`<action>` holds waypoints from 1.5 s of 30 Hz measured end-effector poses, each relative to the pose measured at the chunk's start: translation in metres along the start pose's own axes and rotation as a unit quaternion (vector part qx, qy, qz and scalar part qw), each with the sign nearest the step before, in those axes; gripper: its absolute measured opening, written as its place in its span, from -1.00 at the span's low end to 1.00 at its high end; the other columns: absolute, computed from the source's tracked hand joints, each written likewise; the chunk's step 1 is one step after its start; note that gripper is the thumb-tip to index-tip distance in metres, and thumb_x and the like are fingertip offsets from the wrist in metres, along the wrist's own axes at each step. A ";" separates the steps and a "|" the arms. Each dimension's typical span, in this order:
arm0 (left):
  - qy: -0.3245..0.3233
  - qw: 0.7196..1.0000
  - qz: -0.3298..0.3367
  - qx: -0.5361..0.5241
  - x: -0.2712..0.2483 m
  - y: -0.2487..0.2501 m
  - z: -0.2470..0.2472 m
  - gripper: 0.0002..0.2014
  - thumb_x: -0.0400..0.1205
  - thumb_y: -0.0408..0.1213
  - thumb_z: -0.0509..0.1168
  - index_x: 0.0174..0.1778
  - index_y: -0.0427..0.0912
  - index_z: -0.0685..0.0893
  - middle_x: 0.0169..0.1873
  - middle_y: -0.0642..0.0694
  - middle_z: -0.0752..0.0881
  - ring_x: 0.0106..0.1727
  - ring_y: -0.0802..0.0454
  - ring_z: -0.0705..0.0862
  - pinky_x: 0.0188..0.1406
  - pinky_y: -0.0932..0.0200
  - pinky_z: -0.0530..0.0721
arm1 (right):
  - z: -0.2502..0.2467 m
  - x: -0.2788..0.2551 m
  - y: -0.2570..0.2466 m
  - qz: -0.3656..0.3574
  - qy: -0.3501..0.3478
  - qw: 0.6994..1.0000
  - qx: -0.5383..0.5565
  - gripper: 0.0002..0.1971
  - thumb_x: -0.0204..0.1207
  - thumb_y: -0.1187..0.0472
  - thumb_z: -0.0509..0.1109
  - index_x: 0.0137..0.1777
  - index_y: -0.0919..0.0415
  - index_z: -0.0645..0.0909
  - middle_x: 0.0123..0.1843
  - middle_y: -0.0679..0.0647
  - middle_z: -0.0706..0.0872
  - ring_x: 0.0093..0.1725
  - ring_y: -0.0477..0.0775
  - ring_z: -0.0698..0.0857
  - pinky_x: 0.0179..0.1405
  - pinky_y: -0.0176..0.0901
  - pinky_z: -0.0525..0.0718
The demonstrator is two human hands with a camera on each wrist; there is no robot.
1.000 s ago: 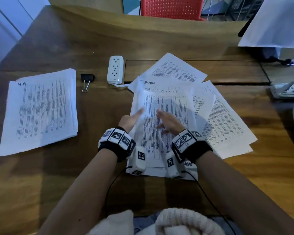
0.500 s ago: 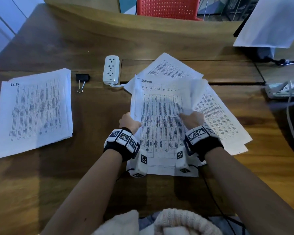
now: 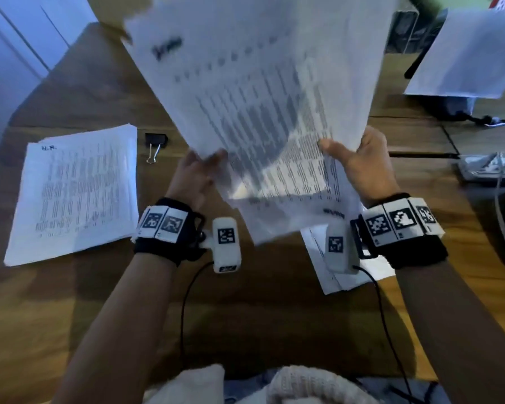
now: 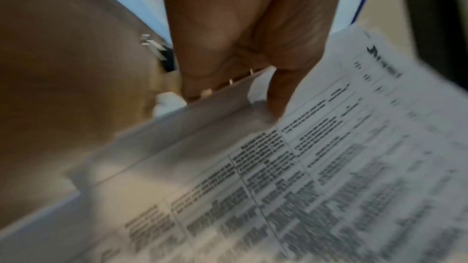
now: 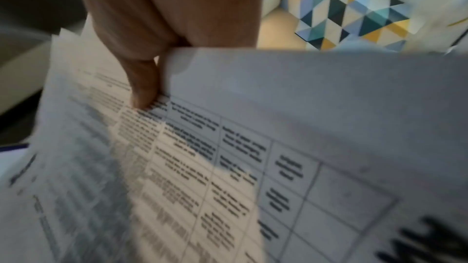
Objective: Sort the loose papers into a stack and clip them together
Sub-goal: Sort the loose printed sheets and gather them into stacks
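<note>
Sheaf of printed papers lifted off the desk, both hands gripping.

My left hand (image 3: 197,176) and right hand (image 3: 362,167) each pinch a side edge of the printed sheets (image 3: 268,112), which lay flat on the desk (image 3: 70,316) half a second ago and now stand raised and tilted; next I judge squaring. A few sheets (image 3: 350,275) remain near the front edge. Binder clip (image 3: 155,142) waits beside the stack marked "H.R" (image 3: 76,193). Held heading too blurred to read.

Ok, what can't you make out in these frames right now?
- Printed text on the lifted sheets: motion-blurred in every view.
- Left hand fingers: behind the paper in the head view.
- Table papers: mostly covered by the sheets and the right hand.
</note>
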State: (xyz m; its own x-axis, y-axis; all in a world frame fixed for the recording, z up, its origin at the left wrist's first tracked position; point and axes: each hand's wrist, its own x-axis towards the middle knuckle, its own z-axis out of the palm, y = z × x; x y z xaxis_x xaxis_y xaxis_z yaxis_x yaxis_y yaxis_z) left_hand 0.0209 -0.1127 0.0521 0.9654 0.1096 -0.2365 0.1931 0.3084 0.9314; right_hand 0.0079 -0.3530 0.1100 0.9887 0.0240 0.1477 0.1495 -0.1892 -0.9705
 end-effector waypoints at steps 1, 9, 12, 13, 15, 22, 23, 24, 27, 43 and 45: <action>0.004 0.999 0.045 -0.026 -0.001 0.015 0.000 -0.80 0.64 -0.50 0.21 0.11 -0.22 0.63 -0.12 0.00 0.81 -0.24 0.18 0.77 -0.17 0.17 0.70 | 0.005 0.002 -0.010 -0.032 0.013 0.999 0.009 -0.79 0.48 0.42 0.40 -0.02 0.09 0.62 -0.17 -0.28 0.79 -0.11 -0.34 0.74 -0.11 -0.43 0.68; -0.002 0.978 0.207 -0.025 -0.030 0.072 -0.018 -0.83 0.42 -0.34 0.40 -0.11 -0.05 0.75 -0.19 0.10 0.83 -0.03 0.10 0.76 0.09 0.01 0.69 | 0.036 0.004 -0.027 -0.131 0.075 0.985 0.089 -0.75 0.50 0.36 0.39 0.07 0.05 0.48 0.02 0.00 0.68 0.07 -0.07 0.69 0.07 -0.22 0.67; -0.009 0.985 0.175 -0.008 -0.033 0.056 -0.031 -0.75 0.44 -0.33 0.42 0.03 -0.18 0.69 -0.05 -0.02 0.82 0.11 -0.05 0.75 0.11 0.01 0.69 | 0.045 0.002 -0.011 -0.113 0.069 0.985 0.110 -0.71 0.48 0.34 0.37 0.12 0.11 0.40 0.06 0.07 0.61 0.11 -0.01 0.64 0.11 -0.20 0.65; -0.015 0.988 0.154 0.003 -0.032 0.050 -0.034 -0.70 0.41 -0.28 0.45 0.05 -0.21 0.68 0.01 -0.11 0.79 0.16 -0.13 0.73 0.16 -0.06 0.68 | 0.049 0.000 -0.007 -0.103 0.069 0.986 0.111 -0.72 0.46 0.34 0.36 0.09 0.12 0.38 0.03 0.07 0.59 0.05 -0.04 0.63 0.06 -0.23 0.65; -0.035 0.993 0.108 0.041 -0.027 0.038 -0.039 -0.65 0.44 -0.28 0.44 0.12 -0.27 0.63 0.10 -0.21 0.73 0.18 -0.18 0.71 0.15 -0.09 0.71 | 0.058 -0.002 0.001 -0.076 0.075 0.989 0.105 -0.72 0.43 0.36 0.31 0.06 0.07 0.38 -0.01 0.07 0.57 0.00 -0.04 0.62 -0.02 -0.23 0.65; -0.030 0.981 0.178 0.074 -0.023 0.039 -0.039 -0.85 0.64 -0.54 0.14 0.07 -0.27 0.51 -0.08 -0.15 0.65 -0.08 0.08 0.72 -0.02 0.18 0.73 | 0.090 0.006 -0.008 -0.073 0.118 0.984 0.114 -0.61 0.31 0.54 0.10 0.09 0.22 0.44 -0.04 0.08 0.58 0.00 -0.05 0.58 -0.04 -0.31 0.60; -0.017 0.978 0.194 0.072 -0.024 0.049 -0.041 -0.81 0.60 -0.47 0.20 0.12 -0.28 0.49 -0.05 -0.16 0.65 -0.03 -0.02 0.69 0.03 0.10 0.73 | 0.094 0.009 -0.013 -0.085 0.122 0.980 0.132 -0.59 0.30 0.57 0.08 0.15 0.30 0.40 -0.01 0.14 0.54 0.01 -0.03 0.55 -0.04 -0.32 0.58; -0.007 0.975 0.210 0.072 -0.023 0.058 -0.046 -0.75 0.56 -0.39 0.25 0.15 -0.29 0.48 -0.05 -0.14 0.67 -0.01 -0.10 0.67 0.07 0.01 0.72 | 0.098 0.010 -0.018 -0.095 0.129 0.976 0.150 -0.56 0.30 0.58 0.07 0.20 0.34 0.35 0.03 0.17 0.50 0.02 0.01 0.52 -0.04 -0.33 0.57; 0.005 0.972 0.225 0.072 -0.019 0.075 -0.068 -0.64 0.47 -0.21 0.33 0.12 -0.32 0.52 -0.11 -0.04 0.75 0.00 -0.16 0.67 0.06 -0.13 0.70 | 0.113 0.012 -0.026 -0.088 0.141 0.971 0.169 -0.55 0.27 0.57 0.07 0.17 0.28 0.32 0.01 0.16 0.44 -0.03 0.00 0.47 -0.14 -0.38 0.53; 0.065 0.815 0.173 0.549 -0.008 0.100 -0.146 -0.87 0.66 -0.47 0.10 0.01 -0.34 0.54 -0.29 -0.32 0.60 -0.12 -0.31 0.63 -0.27 -0.02 0.48 | 0.236 0.027 -0.075 -0.330 0.084 0.823 -0.454 -0.15 0.20 0.33 0.42 0.55 0.19 0.20 0.56 0.26 0.36 0.54 0.19 0.19 0.48 0.37 -0.05; 0.077 0.777 0.177 0.599 -0.013 0.124 -0.155 -0.83 0.61 -0.51 0.09 -0.28 -0.31 0.51 -0.34 -0.31 0.53 -0.05 -0.37 0.61 -0.23 0.02 0.38 | 0.258 0.039 -0.086 -0.378 0.019 0.734 -0.563 -0.29 0.22 0.29 0.43 0.44 0.05 0.39 0.52 0.13 0.46 0.55 0.31 0.30 0.36 0.63 0.03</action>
State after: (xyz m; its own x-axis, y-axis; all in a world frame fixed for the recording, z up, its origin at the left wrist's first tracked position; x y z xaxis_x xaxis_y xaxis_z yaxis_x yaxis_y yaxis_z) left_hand 0.0056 0.0705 0.1274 0.9806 0.1278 0.1484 0.0343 -0.8582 0.5122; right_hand 0.0350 -0.0823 0.1506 0.6203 0.5169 0.5900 0.5356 -0.8286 0.1628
